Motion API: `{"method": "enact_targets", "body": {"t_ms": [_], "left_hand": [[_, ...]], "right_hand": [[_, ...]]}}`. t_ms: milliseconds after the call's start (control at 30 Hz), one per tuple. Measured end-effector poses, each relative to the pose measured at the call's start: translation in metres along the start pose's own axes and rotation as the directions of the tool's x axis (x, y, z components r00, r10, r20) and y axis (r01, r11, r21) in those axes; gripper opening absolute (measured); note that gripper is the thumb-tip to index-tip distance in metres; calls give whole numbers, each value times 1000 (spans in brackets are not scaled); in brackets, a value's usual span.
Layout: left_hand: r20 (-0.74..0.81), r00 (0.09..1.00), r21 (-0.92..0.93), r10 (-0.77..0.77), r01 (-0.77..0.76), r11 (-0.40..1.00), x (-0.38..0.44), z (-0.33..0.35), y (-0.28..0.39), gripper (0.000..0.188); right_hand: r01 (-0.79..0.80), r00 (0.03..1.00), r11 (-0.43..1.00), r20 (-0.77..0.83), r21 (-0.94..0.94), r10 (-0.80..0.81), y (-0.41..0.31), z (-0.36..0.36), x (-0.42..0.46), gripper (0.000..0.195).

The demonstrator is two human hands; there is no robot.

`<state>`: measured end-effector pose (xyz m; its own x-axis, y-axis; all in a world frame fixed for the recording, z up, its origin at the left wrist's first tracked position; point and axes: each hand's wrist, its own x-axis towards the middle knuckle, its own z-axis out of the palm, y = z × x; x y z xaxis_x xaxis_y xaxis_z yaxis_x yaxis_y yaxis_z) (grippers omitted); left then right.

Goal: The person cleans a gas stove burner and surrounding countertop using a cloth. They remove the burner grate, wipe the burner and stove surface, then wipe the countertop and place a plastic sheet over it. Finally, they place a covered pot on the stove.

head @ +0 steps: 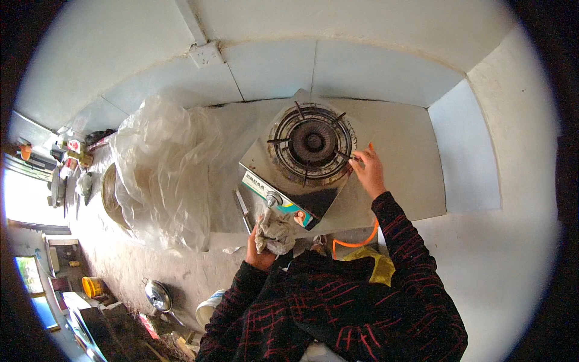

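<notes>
A single-burner gas stove [289, 167] sits at an angle on the counter, its round black burner [314, 141] ringed by a metal pan support [279, 141] with several prongs. My right hand [371, 172] pinches the tip of the prong on the stove's right side. Bunched in my left hand [258, 256] is a crumpled, dirty whitish cloth [277, 233], just off the stove's front corner. The control knob [273, 199] is on the front panel, close above the cloth. A knife [243, 208] lies on the counter left of the stove.
Clear plastic sheeting [167, 172] covers something on the counter's left, beside a round basket-like rim [110, 194]. An orange gas hose [362, 242] hangs below the front edge. A lidded steel pan [158, 295] and a white bucket [209, 310] stand on the floor.
</notes>
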<state>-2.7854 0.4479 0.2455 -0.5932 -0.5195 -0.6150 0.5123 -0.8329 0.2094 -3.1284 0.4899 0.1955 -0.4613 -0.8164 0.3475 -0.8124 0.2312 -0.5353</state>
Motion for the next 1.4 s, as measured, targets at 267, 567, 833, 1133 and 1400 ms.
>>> {"method": "enact_targets", "body": {"t_ms": [267,567,833,1133,1400], "left_hand": [[144,989,-32,-44,50,998,10,-23,1,42],[293,954,-6,-66,71,997,16,-40,2,45],[347,936,-37,-64,82,996,17,-39,-1,45],[293,955,23,-47,42,999,16,-34,-4,44],[104,993,-4,-62,62,998,16,-30,-5,41]], "right_hand": [[71,997,997,-19,-18,-71,3,7,-2,11],[96,995,995,-17,4,-96,-1,2,6,12],[2,1000,997,8,72,-2,-13,0,1,12],[10,1000,998,28,56,-11,-9,3,1,13],[55,998,999,-26,4,-54,-9,5,-4,13]]}}
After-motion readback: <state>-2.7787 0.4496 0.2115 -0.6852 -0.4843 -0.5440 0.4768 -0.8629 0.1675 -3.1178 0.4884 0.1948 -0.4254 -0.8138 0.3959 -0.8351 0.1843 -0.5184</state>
